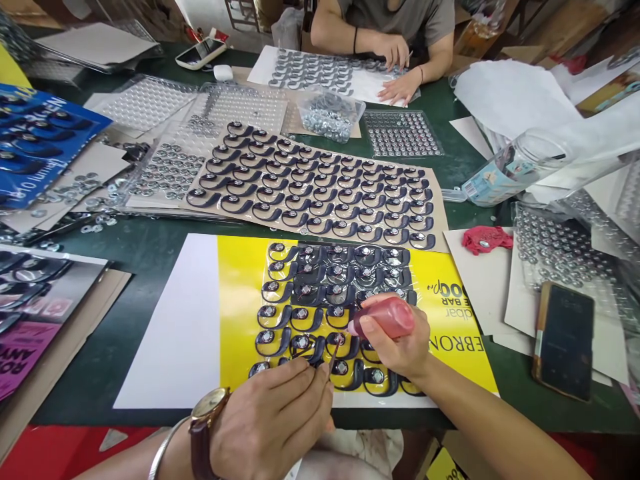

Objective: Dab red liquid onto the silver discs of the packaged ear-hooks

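Smartphone [565, 340] and red cloth [486, 239] lie right of pink bottle [390, 316].

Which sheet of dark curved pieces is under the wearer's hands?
Yellow-and-white sheet: left hand and right hand reach over it; brown sheet lies beyond.

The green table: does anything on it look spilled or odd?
Possibly: loose silvery pieces lie scattered on the table at left, unlike the neat rows in the clear tray right of the tub.
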The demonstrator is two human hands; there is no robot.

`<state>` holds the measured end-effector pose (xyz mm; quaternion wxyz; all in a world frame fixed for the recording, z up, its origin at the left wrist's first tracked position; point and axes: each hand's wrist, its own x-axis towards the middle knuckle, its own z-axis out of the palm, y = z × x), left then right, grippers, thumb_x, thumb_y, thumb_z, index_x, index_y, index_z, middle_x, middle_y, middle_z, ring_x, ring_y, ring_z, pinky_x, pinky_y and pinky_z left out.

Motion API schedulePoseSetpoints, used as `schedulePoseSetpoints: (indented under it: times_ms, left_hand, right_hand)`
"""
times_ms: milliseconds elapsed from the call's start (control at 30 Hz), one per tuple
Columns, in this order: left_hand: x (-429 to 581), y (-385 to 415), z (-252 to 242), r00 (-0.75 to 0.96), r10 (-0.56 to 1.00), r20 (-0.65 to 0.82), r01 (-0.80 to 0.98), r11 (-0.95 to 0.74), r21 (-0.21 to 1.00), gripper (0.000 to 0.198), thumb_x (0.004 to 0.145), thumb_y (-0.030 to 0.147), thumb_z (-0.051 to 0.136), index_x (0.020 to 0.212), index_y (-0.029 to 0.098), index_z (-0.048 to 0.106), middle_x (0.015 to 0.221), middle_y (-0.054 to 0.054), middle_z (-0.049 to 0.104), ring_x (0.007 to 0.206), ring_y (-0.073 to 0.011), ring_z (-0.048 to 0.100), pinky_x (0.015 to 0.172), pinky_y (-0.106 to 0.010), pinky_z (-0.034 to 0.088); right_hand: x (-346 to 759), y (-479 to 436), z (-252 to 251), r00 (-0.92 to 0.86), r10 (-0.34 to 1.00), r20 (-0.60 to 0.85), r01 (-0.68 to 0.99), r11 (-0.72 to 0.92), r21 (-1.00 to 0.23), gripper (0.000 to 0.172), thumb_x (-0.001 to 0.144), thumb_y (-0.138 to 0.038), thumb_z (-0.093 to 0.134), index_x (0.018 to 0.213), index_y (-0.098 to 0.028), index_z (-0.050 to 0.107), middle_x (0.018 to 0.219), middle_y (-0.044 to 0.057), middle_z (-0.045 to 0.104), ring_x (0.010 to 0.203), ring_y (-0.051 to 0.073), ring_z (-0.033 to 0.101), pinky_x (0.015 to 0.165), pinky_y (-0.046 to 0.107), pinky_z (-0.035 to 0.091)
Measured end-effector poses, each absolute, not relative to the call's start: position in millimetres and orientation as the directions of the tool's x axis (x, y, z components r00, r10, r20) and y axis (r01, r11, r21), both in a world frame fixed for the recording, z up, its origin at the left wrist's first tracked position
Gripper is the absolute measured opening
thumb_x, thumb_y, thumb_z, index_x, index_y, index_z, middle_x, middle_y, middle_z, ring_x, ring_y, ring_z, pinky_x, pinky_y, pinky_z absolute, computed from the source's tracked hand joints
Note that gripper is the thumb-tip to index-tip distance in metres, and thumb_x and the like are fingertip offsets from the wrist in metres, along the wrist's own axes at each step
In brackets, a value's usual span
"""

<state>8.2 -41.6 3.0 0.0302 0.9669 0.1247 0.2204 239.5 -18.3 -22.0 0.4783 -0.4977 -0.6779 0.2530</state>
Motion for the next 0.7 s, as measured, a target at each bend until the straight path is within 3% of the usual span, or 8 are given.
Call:
schedulePoseSetpoints:
  times_ms: [400,500,700]
  left_hand:
    - [5,-43,1,0.882,0.248,0.402,0.224,-0.969,0.106,0.023,0.088,0.021,0.057,0.103,0.006,0.066,0.107,-0.013,0.068,0.101,-0.0254,0.065,0.087,-0.036,0.056]
    - [6,-42,3,0.873,0.265,0.41,0.227,-0.964,0.14,0.022,0.089,0.018,0.054,0.103,0.005,0.065,0.109,-0.014,0.067,0.102,-0.0258,0.065,0.087,-0.036,0.056]
    - [7,-40,4,0.853,0.301,0.426,0.238,-0.951,0.195,0.022,0.09,0.017,0.052,0.101,0.004,0.066,0.109,-0.014,0.068,0.099,-0.0253,0.066,0.084,-0.037,0.057]
  right_hand:
    - [238,-18,-23,-0.101,0.965,0.241,0.421,0.261,-0.869,0.012,0.081,-0.028,0.062,0.09,-0.02,0.059,0.064,0.002,0.07,0.055,0.017,0.068,0.054,0.029,0.057]
    - [238,-17,-21,-0.07,0.957,0.28,0.462,0.28,-0.841,0.006,0.081,-0.026,0.061,0.081,-0.02,0.06,0.058,0.0,0.069,0.05,0.016,0.066,0.053,0.028,0.056]
    - [239,-16,-15,-0.056,0.962,0.266,0.479,0.259,-0.838,0.014,0.083,-0.025,0.059,0.07,-0.019,0.061,0.054,0.001,0.069,0.046,0.015,0.064,0.047,0.026,0.052]
